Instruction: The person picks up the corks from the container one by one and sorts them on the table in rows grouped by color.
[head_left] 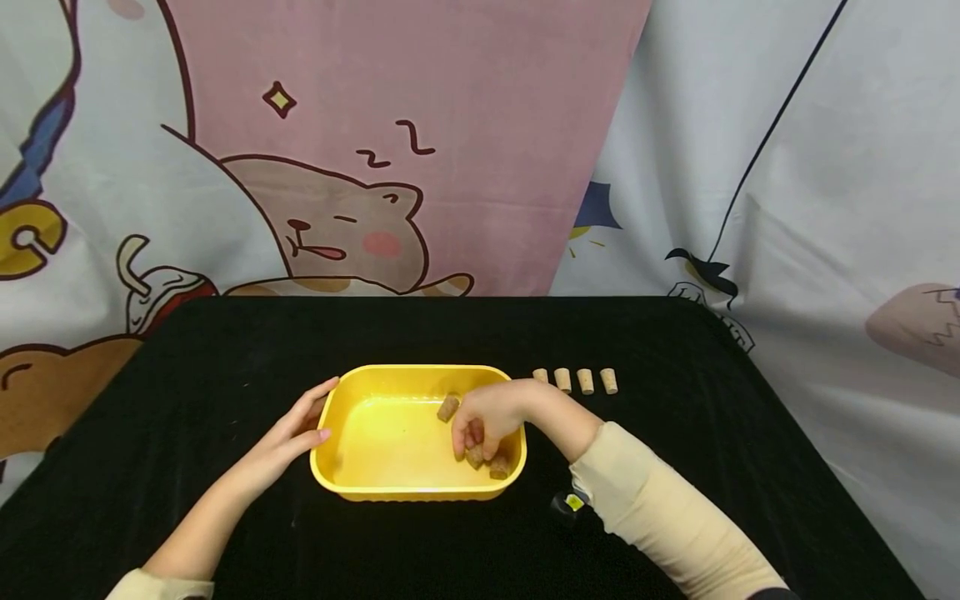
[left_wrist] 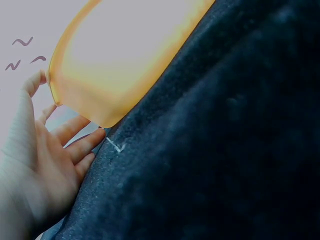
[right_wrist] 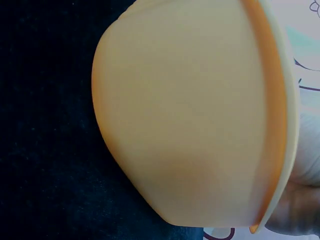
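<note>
On the black cloth stands a yellow plastic tray (head_left: pixel 405 493) with high walls. My left hand (head_left: pixel 288 432) holds its left end, thumb at the rim and fingers against the outer wall; the left wrist view shows these fingers (left_wrist: pixel 77 150) nearly straight. My right hand (head_left: pixel 487 417) reaches inside at the right end, fingers bent down, and pinches a cork (head_left: pixel 474 456) between thumb and fingertips. Another cork (head_left: pixel 498 467) lies right beside those fingers, and one more cork (head_left: pixel 448 407) lies to their left. The tray wall (right_wrist: pixel 190 115) hides most of the right hand in the right wrist view.
Several pale corks (head_left: pixel 586 382) stand in a row on the black cloth (head_left: pixel 675 433), behind and right of the tray; the right wrist overlaps the leftmost. A small dark object with a yellow-green patch (head_left: pixel 574 502) is by the right sleeve. A printed curtain (head_left: pixel 480 150) hangs behind.
</note>
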